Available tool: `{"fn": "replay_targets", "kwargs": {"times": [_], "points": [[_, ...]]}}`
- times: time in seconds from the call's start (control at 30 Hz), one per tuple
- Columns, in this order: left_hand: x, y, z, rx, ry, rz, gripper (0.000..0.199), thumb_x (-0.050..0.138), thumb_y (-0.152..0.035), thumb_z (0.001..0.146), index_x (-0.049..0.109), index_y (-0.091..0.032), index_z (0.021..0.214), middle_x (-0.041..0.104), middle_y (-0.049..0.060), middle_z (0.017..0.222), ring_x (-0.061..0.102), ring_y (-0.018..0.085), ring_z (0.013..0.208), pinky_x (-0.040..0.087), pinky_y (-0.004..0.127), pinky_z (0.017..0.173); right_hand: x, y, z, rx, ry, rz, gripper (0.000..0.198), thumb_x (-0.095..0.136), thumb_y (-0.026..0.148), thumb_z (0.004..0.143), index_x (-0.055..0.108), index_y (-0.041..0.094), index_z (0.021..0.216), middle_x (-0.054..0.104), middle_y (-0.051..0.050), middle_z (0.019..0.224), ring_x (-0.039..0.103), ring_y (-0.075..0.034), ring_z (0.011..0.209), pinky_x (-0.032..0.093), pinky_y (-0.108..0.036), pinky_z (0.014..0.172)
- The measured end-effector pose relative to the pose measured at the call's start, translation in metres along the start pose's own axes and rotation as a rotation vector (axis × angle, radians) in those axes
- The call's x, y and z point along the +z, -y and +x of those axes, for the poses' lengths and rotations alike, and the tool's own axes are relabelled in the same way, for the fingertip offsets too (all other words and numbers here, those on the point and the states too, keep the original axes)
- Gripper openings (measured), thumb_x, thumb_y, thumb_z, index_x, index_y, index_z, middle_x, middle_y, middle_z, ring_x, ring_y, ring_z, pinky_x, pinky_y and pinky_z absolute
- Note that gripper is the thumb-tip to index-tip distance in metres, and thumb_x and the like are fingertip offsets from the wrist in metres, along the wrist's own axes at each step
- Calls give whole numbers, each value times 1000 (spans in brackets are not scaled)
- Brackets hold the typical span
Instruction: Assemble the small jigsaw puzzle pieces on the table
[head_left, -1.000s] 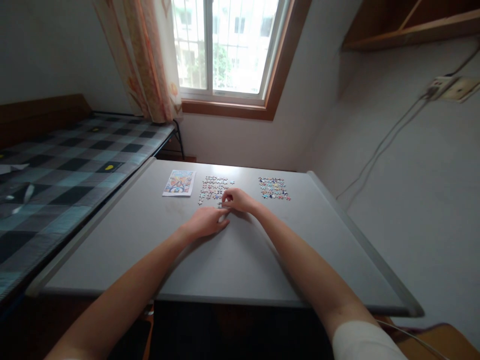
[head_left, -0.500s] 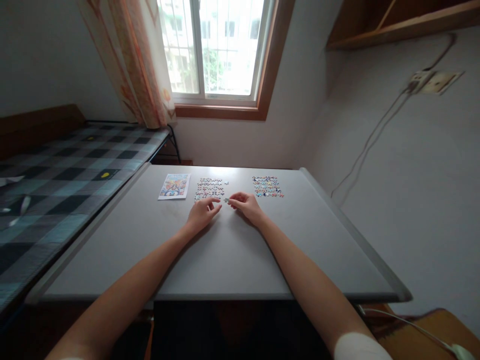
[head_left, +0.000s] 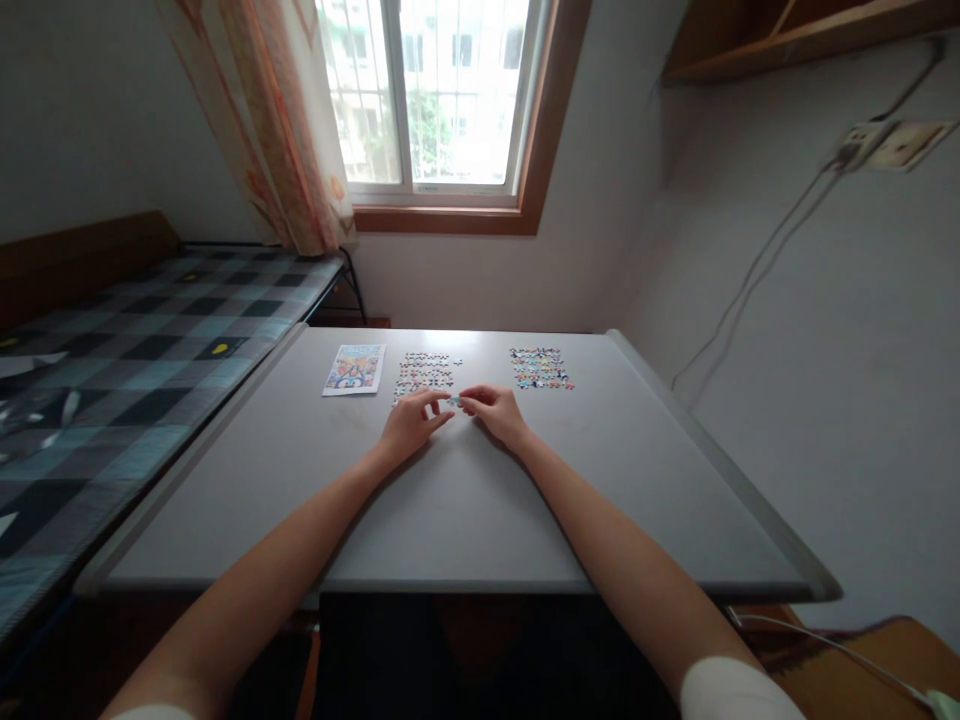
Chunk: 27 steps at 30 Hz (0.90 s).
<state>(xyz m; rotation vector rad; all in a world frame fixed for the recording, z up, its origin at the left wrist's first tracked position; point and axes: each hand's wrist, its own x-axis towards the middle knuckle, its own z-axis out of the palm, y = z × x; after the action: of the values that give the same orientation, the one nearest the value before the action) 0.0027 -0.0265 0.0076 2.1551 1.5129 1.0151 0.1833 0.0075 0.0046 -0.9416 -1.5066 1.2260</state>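
While the right hand [head_left: 496,413] pinches a small pale blue-green cardboard jigsaw piece [head_left: 454,400] btwn thumb & fingers, the left hand [head_left: 414,422] sits just beside it at 9 o'clock, thumb & index parted in a narrow gap; can't tell if it touches. Piece is over the grey-white rectangular table [head_left: 465,500]; visible bit runs approx. 9 to 3 o'clock, true long axis too small to tell. Rows of small multicoloured jigsaw pieces [head_left: 424,368] lie at 10–11 o'clock, a 2nd multicoloured block of pieces [head_left: 541,368] approx. 2 o'clock, a lone pale piece [head_left: 458,362] at 12. Colourful printed white paper sheet [head_left: 355,370], approx. 10 o'clock: any wording too small to read. Brown wooden wall shelf [head_left: 795,68], 1–2 o'clock; contents out of frame.
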Motion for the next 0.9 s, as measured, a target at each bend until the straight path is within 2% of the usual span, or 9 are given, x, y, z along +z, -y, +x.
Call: {"fn": "replay_targets", "kwargs": {"times": [0.33,0.6,0.67,0.9], "points": [[0,3,1,13,-16,7,24,56,-39,83,67,-20,95,62,0,78,51,9,59,43,22,62,1,0,-1,-19,8,-42,27,72,38,64,69,15,77,68,-4,70,59,-13,61,47,-26,59],[0,5,2,28,-98,-31,23,57,-37,83,68,-21,95,62,0,73,50,9,55,42,21,56,0,-5,0,-35,16,13,33,72,39,65,68,15,87,71,-6,75,63,-15,67,48,-27,62],[0,5,1,28,-101,-34,23,57,-37,83,68,-21,96,62,0,73,50,9,55,42,21,56,-1,-7,0,-64,19,-36,29,70,38,67,69,15,85,71,-6,77,62,-15,68,48,-27,64],[0,3,1,26,-81,-36,21,58,-35,82,68,-20,93,62,-1,74,50,9,55,42,21,57,0,-4,-2,-206,0,-411,14,62,27,76,70,17,81,69,-4,76,58,-12,63,46,-24,62]]}}
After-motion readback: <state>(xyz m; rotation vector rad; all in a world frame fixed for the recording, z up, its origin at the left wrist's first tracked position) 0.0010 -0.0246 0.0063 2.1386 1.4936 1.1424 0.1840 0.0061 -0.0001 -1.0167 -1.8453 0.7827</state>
